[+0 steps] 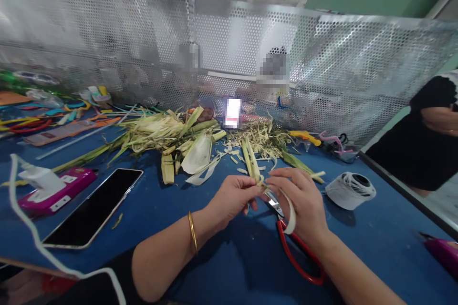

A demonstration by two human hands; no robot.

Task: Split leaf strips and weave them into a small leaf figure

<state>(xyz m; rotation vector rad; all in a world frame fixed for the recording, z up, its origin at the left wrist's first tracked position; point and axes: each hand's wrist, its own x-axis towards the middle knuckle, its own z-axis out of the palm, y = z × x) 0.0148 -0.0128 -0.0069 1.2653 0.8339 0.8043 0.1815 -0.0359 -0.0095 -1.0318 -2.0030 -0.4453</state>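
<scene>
My left hand (234,198), with a gold bangle on its wrist, pinches the lower end of a small bundle of pale green husk strips (252,162) between thumb and fingers. Close beside it, my right hand (302,202) is closed on the same end, where a strip is looped over. A flat, pale strip end (290,219) curls down from the right fingers. Red-handled scissors (298,262) lie below my hands, blades toward the fingertips; the right hand partly covers them. The exact fingertip contact is partly hidden.
Husks and leaves (157,133) are heaped at the back, with shredded scraps (263,138) beside them. A white string roll (350,190) stands right. Left lie a phone (95,207) and a purple power strip (77,183) with a white cable. Perforated metal sheeting (143,47) borders the back; a person (425,119) stands right.
</scene>
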